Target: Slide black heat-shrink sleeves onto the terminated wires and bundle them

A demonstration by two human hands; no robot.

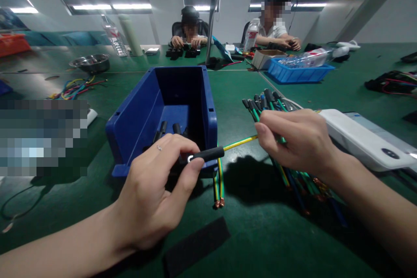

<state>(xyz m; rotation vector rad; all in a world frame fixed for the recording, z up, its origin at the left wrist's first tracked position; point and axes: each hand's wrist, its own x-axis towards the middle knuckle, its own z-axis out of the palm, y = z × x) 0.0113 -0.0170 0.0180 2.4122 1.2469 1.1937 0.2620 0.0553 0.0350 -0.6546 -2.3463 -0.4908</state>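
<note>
My left hand (156,186) pinches a short black sleeve (208,154) in front of the blue bin (130,117), which holds a few more black sleeves (169,129). A yellow-green wire (239,142) runs out of the sleeve's right end. My right hand (296,139) grips that wire together with a bundle of green and blue wires (263,102) whose black-capped ends fan out above the fingers. Two more wire ends with copper lugs (219,203) hang below the sleeve.
A white flat device (358,139) lies right of my right hand. A black strip (195,245) lies on the green table near its front edge. Farther back are a blue tray (298,74), a metal bowl (91,63), loose coloured wires (76,87) and two seated people (190,30).
</note>
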